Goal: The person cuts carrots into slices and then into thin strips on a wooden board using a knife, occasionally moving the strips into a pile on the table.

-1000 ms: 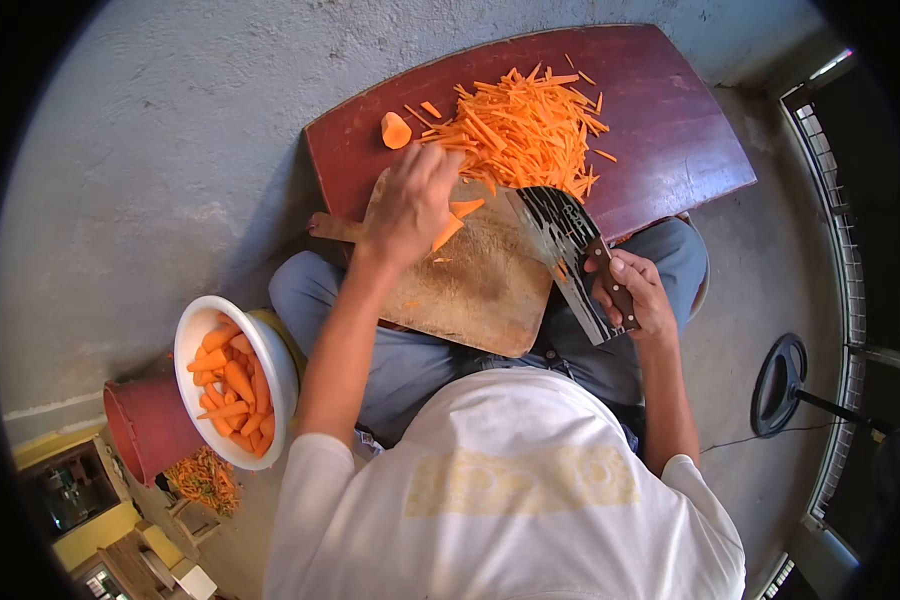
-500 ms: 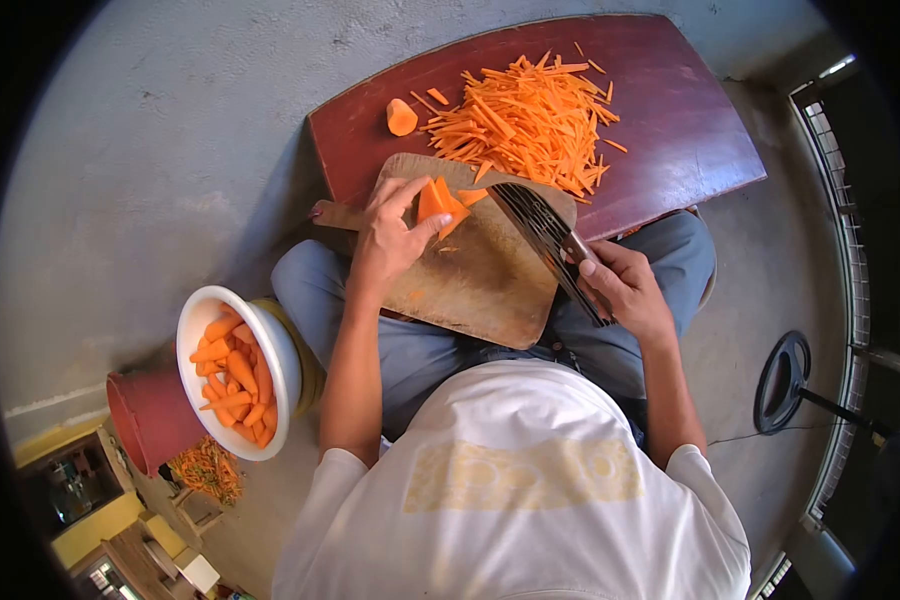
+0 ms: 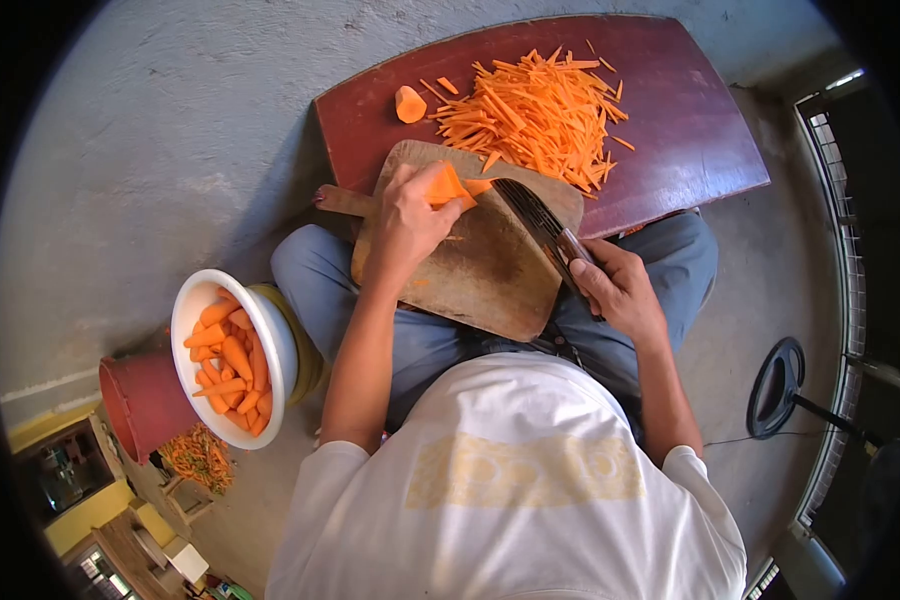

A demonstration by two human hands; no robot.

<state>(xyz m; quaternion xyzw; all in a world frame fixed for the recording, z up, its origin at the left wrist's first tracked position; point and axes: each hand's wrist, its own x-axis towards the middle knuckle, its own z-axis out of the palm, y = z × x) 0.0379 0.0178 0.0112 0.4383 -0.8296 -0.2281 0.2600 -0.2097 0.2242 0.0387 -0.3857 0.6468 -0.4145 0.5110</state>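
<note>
My left hand (image 3: 412,222) grips carrot pieces (image 3: 447,186) over the upper left of the wooden cutting board (image 3: 490,270). Closed round the handle of a wide, dark-bladed knife (image 3: 532,218) is my right hand (image 3: 618,285), at the board's right side. The blade tip reaches up beside a small orange piece near the held carrot. Beyond the board, a heap of carrot sticks (image 3: 535,115) lies on the red table (image 3: 685,130), with a carrot chunk (image 3: 409,104) to its left.
A white bowl (image 3: 182,320) of peeled carrots stands at the left, near a red bucket (image 3: 140,405). Peelings (image 3: 198,458) lie on the floor below. The board rests over my lap. A black round base (image 3: 776,388) with a pole is at the right.
My left hand has turned and its fingers have closed more around the carrot pieces. The knife has shifted slightly, still in my right hand. The whole view has moved a little.
</note>
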